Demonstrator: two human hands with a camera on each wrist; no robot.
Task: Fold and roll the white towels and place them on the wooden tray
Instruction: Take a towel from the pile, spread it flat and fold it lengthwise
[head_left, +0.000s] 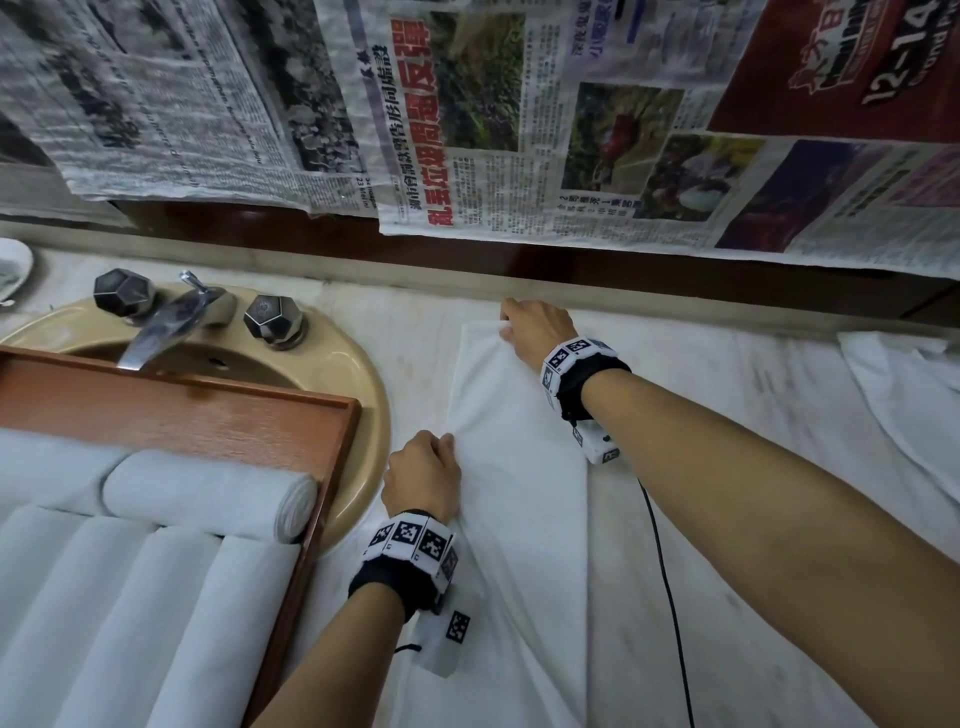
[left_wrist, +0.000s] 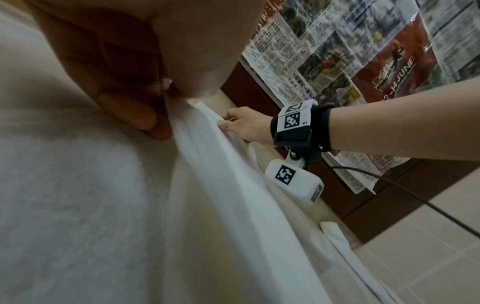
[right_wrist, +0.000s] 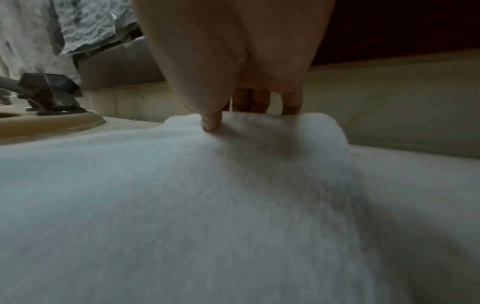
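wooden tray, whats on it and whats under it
On the wooden tray lie rolled white towels, one roll stacked crosswise on top. Under it sits the beige sink; the basin is mostly covered.

Rolled towels (head_left: 208, 499) on tray (head_left: 311, 467): at least five. Flat towels: one gripped (head_left: 519, 493), one to its right (head_left: 904, 395). Tap knobs (head_left: 272, 318): two.

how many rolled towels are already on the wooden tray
5 visible rolled towels on the wooden tray: four side by side at, and one lying across them. More may sit beyond the picture's left edge.
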